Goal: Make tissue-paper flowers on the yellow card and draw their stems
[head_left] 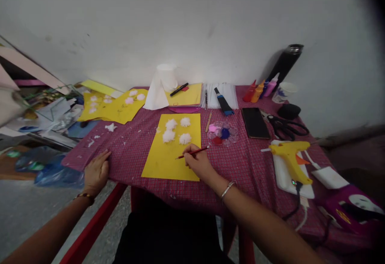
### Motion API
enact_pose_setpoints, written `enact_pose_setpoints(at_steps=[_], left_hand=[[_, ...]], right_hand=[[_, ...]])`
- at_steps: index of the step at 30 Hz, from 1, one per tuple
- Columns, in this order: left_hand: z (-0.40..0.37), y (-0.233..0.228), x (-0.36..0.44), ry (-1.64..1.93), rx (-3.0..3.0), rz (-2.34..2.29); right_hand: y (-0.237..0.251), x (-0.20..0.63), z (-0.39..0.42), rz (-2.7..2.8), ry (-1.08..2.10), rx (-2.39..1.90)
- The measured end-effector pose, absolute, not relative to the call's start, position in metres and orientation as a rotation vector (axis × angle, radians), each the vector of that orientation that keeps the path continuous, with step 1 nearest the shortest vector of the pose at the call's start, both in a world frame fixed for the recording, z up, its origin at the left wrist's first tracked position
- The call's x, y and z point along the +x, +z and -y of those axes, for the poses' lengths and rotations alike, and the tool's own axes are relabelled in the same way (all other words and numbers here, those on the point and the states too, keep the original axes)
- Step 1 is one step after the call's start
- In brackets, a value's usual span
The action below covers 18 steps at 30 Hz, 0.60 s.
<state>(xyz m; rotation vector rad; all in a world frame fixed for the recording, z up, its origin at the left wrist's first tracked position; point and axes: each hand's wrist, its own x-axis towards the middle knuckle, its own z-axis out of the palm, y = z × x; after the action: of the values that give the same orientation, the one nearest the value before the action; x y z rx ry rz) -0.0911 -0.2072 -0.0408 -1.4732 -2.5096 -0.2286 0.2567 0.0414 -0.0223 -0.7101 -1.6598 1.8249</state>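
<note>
My right hand [198,163] holds a thin red paintbrush [192,152] over the lower right part of a yellow sheet [171,157], its tip pointing left onto the paper. Several white fluffy tufts [177,130] sit on the upper half of that sheet. My left hand [96,171] rests flat on the pink checked tablecloth [129,147] at the table's near left edge, fingers apart, holding nothing. A clear paint palette [223,132] with pink, blue and red wells lies just right of the sheet.
More yellow sheets [117,105] with tufts lie at back left, beside a white paper cone [156,91]. On the right are a black phone [255,122], black scissors [285,126], a yellow glue gun [291,157], paint bottles [258,90] and a black flask [285,64].
</note>
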Motion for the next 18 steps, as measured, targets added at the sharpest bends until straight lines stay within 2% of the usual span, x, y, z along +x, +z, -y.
enact_pose_setpoints(at_steps=[6, 14, 18], left_hand=[[0.205, -0.042, -0.091, -0.280, -1.442, 2.538], [0.205, -0.059, -0.094, -0.403, -1.371, 2.472], [0.206, -0.055, -0.092, -0.569, -1.289, 2.602]], right_hand=[[-0.023, 0.258, -0.050, 1.354, 1.946, -0.789], [-0.021, 0.260, -0.051, 1.386, 1.874, -0.866], [-0.021, 0.262, -0.051, 1.400, 1.881, -0.868]])
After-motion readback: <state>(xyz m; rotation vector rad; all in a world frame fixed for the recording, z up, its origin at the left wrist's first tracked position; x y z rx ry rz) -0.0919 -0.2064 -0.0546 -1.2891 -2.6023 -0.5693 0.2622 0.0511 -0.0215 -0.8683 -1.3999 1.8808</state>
